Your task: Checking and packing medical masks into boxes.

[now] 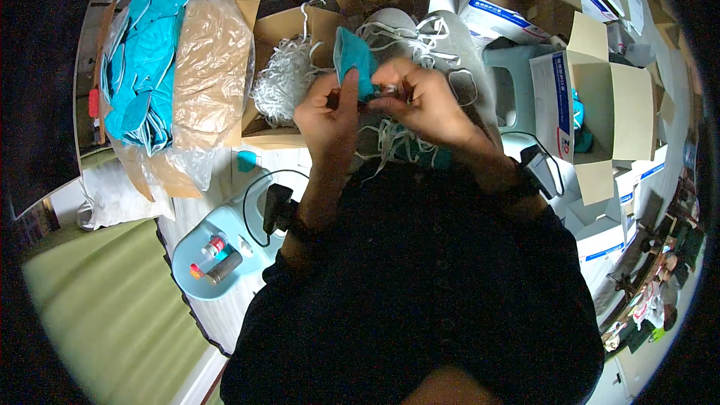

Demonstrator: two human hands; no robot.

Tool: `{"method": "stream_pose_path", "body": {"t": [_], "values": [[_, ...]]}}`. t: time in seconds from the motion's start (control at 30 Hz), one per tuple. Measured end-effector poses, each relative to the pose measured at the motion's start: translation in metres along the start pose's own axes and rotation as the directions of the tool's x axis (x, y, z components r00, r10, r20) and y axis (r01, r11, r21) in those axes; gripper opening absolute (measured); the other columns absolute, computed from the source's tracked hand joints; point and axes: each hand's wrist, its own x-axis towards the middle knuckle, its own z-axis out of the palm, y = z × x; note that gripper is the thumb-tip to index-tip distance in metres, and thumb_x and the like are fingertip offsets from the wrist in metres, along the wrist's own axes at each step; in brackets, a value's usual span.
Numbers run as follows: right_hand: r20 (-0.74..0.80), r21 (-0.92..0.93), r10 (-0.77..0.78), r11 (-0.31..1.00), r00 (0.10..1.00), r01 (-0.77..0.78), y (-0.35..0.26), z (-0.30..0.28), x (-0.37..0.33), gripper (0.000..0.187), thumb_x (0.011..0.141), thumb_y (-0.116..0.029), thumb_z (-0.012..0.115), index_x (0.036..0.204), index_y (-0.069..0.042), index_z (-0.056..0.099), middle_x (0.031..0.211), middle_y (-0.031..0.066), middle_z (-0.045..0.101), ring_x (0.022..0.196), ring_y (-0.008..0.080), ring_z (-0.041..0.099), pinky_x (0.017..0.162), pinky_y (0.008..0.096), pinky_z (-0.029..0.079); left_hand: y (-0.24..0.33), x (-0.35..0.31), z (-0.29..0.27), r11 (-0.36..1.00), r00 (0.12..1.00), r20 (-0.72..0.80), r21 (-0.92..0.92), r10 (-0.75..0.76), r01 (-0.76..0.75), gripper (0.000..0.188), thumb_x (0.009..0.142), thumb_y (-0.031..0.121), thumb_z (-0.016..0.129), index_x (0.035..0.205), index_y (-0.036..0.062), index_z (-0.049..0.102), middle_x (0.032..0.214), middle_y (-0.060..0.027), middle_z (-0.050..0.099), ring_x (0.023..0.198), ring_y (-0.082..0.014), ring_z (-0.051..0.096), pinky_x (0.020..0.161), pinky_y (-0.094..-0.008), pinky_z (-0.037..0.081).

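A teal folded fabric piece (352,54) stands up between my hands above my lap. My left hand (328,111) pinches its lower part, with the thumb pressed against the cloth. My right hand (420,96) is closed at the piece's lower right corner, its fingers bent together; what they grip is blurred and partly hidden. White cords (405,34) lie loose over the grey cloth on my lap, behind the right hand. More white cord (390,142) hangs below the hands, next to some teal fabric. Just left of my left hand is a cardboard box holding a tangled heap of white cords (281,84).
At far left, a plastic-lined carton (214,67) holds many teal pieces. A light-blue stool (191,259) carries bottles. To the right stand another stool (514,86) and an open white box (551,105) with teal fabric inside. Cables hang from dark devices at both wrists.
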Motion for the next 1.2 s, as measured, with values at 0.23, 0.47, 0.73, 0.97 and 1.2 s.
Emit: {"method": "stream_pose_path", "body": {"t": [0.23,0.47,0.73,0.97,1.2], "values": [[0.062,-0.140,-0.028,0.990,0.998,0.037,-0.001,-0.009,-0.004,0.006,0.083,0.000,0.063,0.079,0.001,0.060,0.071,0.0051,0.054,0.070,0.0106,0.052,0.064,0.0247,0.042,-0.018,0.012,-0.002,0.991,0.990,-0.056,0.020,0.131,-0.130,0.017,0.087,0.013,0.062,0.075,0.0013,0.060,0.058,0.0000,0.048,0.057,-0.0065,0.041,0.051,-0.0245,0.036],[-0.053,0.071,0.189,0.980,0.980,-0.185,-0.002,-0.047,-0.001,0.007,0.088,-0.009,0.060,0.093,-0.005,0.062,0.078,-0.0007,0.059,0.075,0.0094,0.052,0.071,0.0234,0.042,-0.037,0.057,-0.073,0.952,0.972,-0.162,-0.280,-0.170,0.120,0.007,0.089,0.008,0.060,0.086,0.0028,0.064,0.072,-0.0003,0.059,0.062,-0.0073,0.048,0.058,-0.0250,0.040],[0.042,-0.762,0.141,0.644,0.989,-0.060,0.008,-0.036,-0.004,0.031,0.075,0.000,0.062,0.101,-0.017,0.067,0.102,0.0086,0.066,0.088,0.0259,0.065,0.074,0.0338,0.052,-0.050,0.034,-0.057,0.799,0.835,0.304,-0.271,-0.458,0.537,0.022,0.081,0.021,0.054,0.083,0.0019,0.066,0.076,-0.0046,0.062,0.069,-0.0154,0.056,0.066,-0.0281,0.044],[0.022,-0.631,0.065,0.775,0.998,-0.037,0.024,-0.035,-0.001,0.022,0.079,0.000,0.061,0.098,-0.010,0.066,0.093,0.0101,0.067,0.079,0.0237,0.066,0.068,0.0313,0.052,-0.061,0.012,0.016,0.928,0.722,0.646,0.372,-0.248,-0.014,0.032,0.075,0.036,0.070,0.084,0.0054,0.072,0.075,-0.0114,0.068,0.067,-0.0211,0.064,0.068,-0.0341,0.050],[0.138,-0.350,0.084,0.936,0.987,-0.031,0.036,-0.038,-0.007,0.023,0.082,0.000,0.062,0.104,-0.007,0.064,0.093,0.0089,0.066,0.078,0.0138,0.060,0.070,0.0269,0.048,-0.069,0.002,0.031,0.939,0.532,0.814,0.330,-0.232,-0.095,0.030,0.071,0.033,0.072,0.084,0.0058,0.072,0.078,-0.0126,0.069,0.071,-0.0237,0.065,0.071,-0.0343,0.051]]}}
